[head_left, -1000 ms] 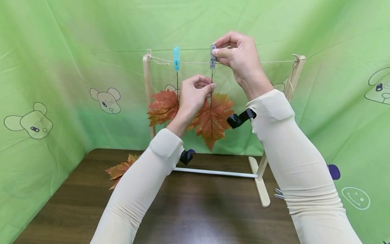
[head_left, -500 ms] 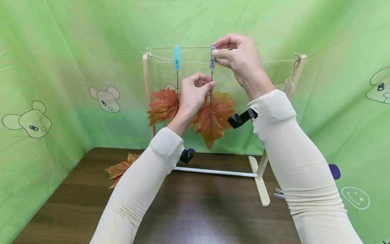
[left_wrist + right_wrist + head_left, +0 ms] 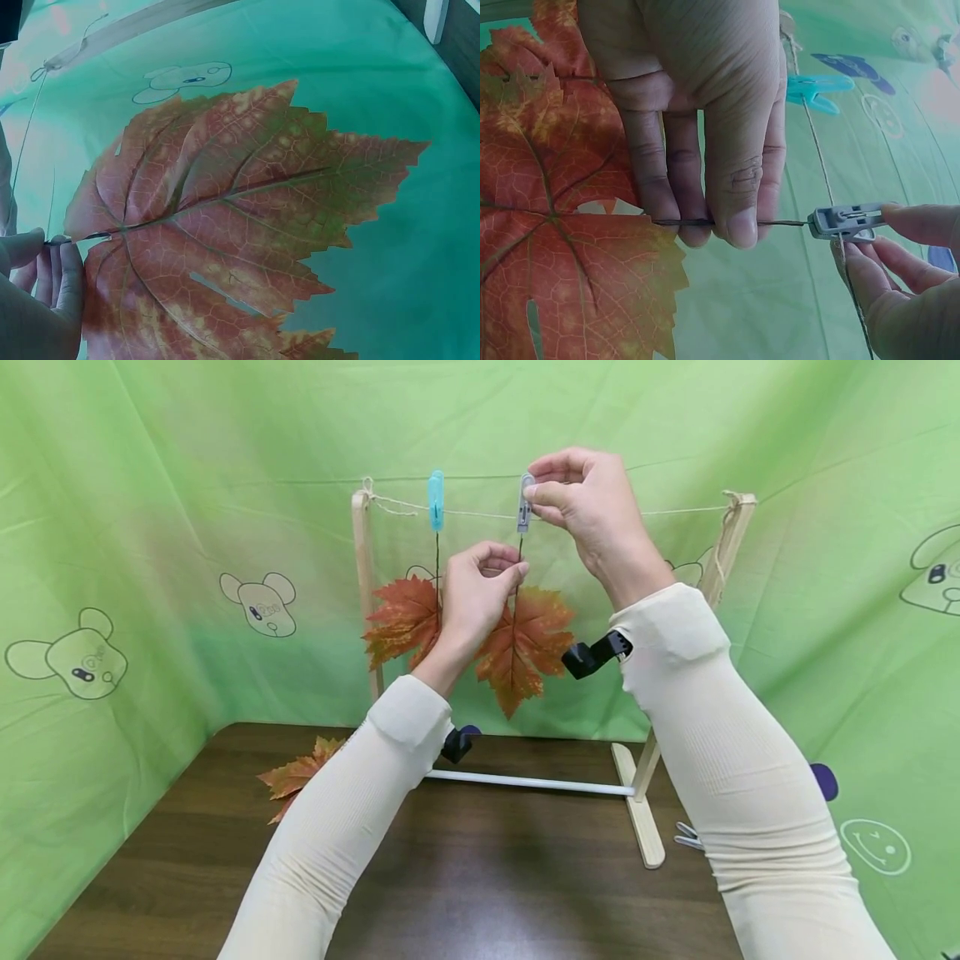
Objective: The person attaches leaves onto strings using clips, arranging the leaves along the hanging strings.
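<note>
My right hand (image 3: 577, 497) pinches a grey clothespin (image 3: 525, 503) on the string (image 3: 675, 512) of a small wooden rack (image 3: 364, 577). The clothespin (image 3: 847, 221) holds the top of a thin stem. My left hand (image 3: 480, 585) pinches that stem just below, and an orange-red maple leaf (image 3: 525, 643) hangs from it. The leaf (image 3: 225, 225) fills the left wrist view. A blue clothespin (image 3: 435, 500) to the left holds a second leaf (image 3: 401, 618).
A third leaf (image 3: 296, 775) lies on the dark wooden table (image 3: 465, 893) behind my left arm. A spare grey clothespin (image 3: 686, 837) lies beside the rack's right foot (image 3: 641, 818). Green printed cloth (image 3: 150, 527) surrounds the table.
The leaf and both hands have shifted slightly upward and right; the grips look unchanged.
</note>
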`<act>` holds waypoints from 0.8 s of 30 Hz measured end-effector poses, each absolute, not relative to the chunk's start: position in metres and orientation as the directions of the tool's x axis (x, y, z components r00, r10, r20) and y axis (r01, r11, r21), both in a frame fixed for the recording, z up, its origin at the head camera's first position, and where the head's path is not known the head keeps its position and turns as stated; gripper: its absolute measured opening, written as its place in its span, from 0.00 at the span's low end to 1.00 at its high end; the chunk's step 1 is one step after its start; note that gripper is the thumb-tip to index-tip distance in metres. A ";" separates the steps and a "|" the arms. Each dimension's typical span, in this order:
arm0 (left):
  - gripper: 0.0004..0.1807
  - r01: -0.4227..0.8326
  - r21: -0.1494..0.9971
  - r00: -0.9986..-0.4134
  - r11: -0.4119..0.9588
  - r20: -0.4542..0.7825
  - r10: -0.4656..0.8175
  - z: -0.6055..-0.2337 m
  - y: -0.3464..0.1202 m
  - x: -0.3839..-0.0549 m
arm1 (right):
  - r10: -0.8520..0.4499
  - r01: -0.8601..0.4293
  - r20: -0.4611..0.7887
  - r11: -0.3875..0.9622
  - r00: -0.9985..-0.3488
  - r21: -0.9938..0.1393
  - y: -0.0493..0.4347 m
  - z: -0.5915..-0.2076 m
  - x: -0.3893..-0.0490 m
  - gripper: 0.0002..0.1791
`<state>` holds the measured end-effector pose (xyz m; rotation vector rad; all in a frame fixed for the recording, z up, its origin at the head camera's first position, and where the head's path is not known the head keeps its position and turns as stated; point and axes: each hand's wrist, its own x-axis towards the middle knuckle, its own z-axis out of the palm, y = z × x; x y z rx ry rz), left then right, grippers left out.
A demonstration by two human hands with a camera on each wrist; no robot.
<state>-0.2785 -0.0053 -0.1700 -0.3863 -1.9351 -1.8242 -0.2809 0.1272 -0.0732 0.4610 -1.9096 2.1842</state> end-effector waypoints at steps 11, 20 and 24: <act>0.04 0.534 0.843 -0.838 0.067 0.538 -0.091 -0.173 -0.008 -0.281 | -0.018 -0.404 0.407 -0.078 -0.913 -0.911 0.127 -0.071 -0.277 0.17; 0.07 0.562 0.813 -0.813 0.151 0.577 -0.083 -0.179 -0.009 -0.279 | 0.008 -0.487 0.487 -0.052 -0.873 -0.872 0.134 -0.076 -0.267 0.13; 0.08 0.563 0.803 -0.808 0.195 0.585 -0.073 -0.177 -0.010 -0.279 | 0.004 -0.495 0.495 -0.060 -0.869 -0.867 0.137 -0.077 -0.264 0.14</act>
